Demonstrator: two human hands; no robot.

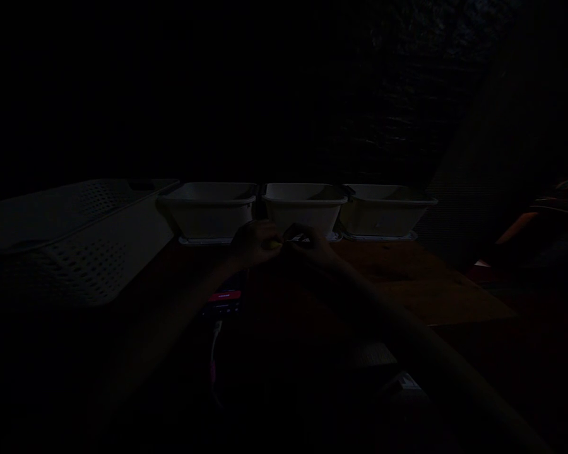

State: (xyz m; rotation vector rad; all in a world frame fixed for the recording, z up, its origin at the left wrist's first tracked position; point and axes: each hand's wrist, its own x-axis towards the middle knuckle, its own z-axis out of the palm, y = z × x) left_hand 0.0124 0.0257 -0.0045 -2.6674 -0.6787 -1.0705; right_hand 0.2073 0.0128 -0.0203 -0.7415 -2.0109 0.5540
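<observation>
The picture is very dark. In front of the middle tub, my left hand [252, 242] is closed around a small yellow-green thing [273, 244], whose kind I cannot make out. Close beside it, my right hand [312, 244] has its fingers bent into a pinch near the tip of that thing. Whether anything lies between the right fingertips is too dark to see. Both hands are held over a wooden table [407, 277]. Below my left wrist lies a phone [224, 302] with a lit screen, and a pale cable [214, 340] runs from it toward me.
Three pale tubs stand in a row behind my hands: a left tub [213, 217], a middle tub [305, 211] and a right tub [383, 217]. A large perforated white basket [137, 252] stands at the left. A small pale object [408, 381] lies by my right forearm.
</observation>
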